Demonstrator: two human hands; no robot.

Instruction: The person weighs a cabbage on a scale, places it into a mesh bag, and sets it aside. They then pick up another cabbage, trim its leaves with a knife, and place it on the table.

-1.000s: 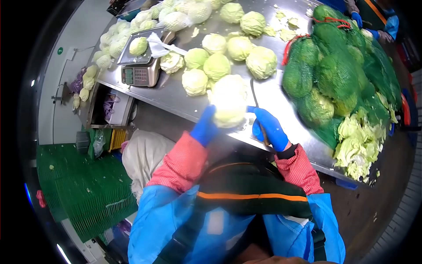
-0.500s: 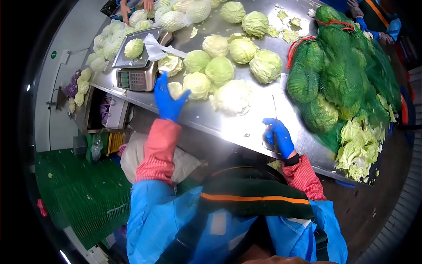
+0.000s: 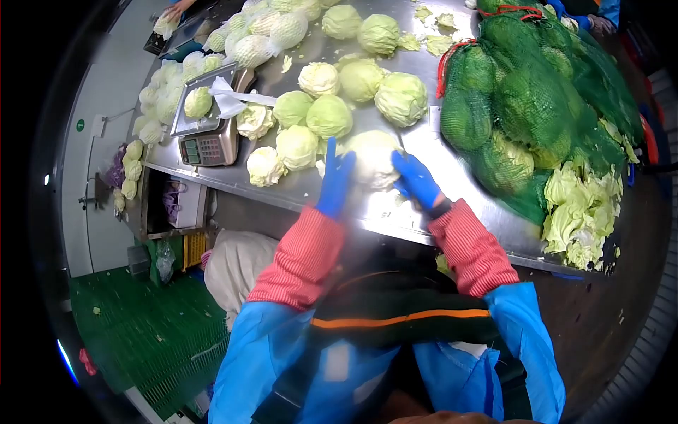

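Observation:
A pale, trimmed cabbage (image 3: 373,157) sits on the metal table in front of me, between my two hands. My left hand (image 3: 335,185), in a blue glove, is at its left side with the fingers stretched upward and apart. At its right side is my right hand (image 3: 418,181), also gloved in blue, with fingertips against the leaves and the lower fingers curled. What those curled fingers hold, if anything, is hidden. Green cabbages (image 3: 329,117) stand just behind, and a smaller trimmed cabbage (image 3: 265,167) lies to the left.
On the left stands a digital scale (image 3: 210,148) bearing a cabbage. Behind it are cabbages in white foam nets (image 3: 253,51). Green mesh sacks of cabbages (image 3: 526,99) fill the right side, with loose leaves (image 3: 580,212) at the table's edge. Another person's hand shows at top left.
My left hand has moved right, from near the scale to the pale cabbage. My right hand has moved up and left to it; the thin blade seen by that hand before no longer shows.

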